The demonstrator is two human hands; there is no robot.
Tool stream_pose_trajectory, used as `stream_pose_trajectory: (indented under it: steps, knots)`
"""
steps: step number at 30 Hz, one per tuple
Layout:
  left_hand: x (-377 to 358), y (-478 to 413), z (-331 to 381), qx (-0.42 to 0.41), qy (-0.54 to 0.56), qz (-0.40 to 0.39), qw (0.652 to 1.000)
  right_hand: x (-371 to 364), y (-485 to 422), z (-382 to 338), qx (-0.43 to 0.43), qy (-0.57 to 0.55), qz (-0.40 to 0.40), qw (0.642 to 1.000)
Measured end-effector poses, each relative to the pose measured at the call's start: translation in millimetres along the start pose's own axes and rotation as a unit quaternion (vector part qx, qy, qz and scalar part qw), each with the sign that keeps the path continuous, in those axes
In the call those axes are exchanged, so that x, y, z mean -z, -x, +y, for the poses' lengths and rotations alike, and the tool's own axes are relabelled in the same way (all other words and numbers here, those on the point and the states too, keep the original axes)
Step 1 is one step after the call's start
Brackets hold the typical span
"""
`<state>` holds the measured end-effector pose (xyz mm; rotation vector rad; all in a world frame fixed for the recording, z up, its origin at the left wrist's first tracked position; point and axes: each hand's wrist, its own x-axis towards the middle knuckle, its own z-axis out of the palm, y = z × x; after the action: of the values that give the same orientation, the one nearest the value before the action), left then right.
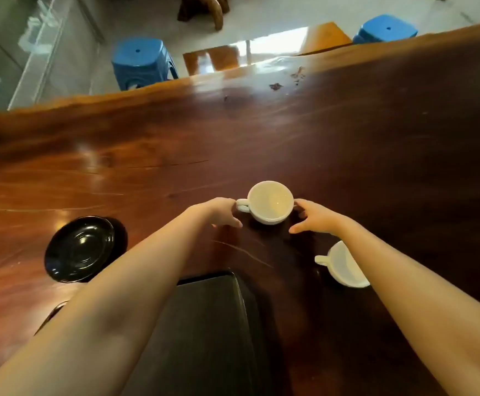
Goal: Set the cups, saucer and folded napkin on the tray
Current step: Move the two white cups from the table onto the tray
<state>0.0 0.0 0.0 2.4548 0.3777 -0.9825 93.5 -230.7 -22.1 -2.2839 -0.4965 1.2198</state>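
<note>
White cup (270, 202) sits mid-frame on the tabletop (376, 155), between your hands: left hand (224, 212) fingers at its handle, right hand (313, 217) open beside its wall; tray (213, 324) lies below.

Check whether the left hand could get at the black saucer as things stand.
Probably yes: the left hand is at the far cup's handle, while the black saucer sits uncovered on the table beside that forearm, with nothing between them.
</note>
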Motion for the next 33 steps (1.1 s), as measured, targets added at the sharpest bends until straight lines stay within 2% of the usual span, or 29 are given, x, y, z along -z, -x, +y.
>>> stream_pose_trajectory:
  steps: [4,6,9,16,24,33]
  knots:
    - [-1,-15,0,-0.019,0.115,0.058,0.991,-4,-10,-9,0.077,-0.075,0.028,0.994]
    - [-3,-21,0,-0.025,0.168,0.089,0.981,-7,-16,-10,0.086,-0.106,0.030,0.990]
    - [-6,-24,-3,-0.023,0.187,0.145,0.971,-10,-23,-8,0.076,-0.137,0.029,0.987]
    - [-7,-10,-21,-0.028,0.242,0.190,0.951,-17,-21,-24,0.083,-0.157,0.025,0.984]
    - [1,56,-71,-0.046,0.266,0.263,0.926,-43,-8,-83,0.142,-0.156,0.000,0.978]
    - [-34,166,-162,0.025,0.343,0.330,0.879,-152,29,-158,0.219,-0.139,-0.007,0.966]
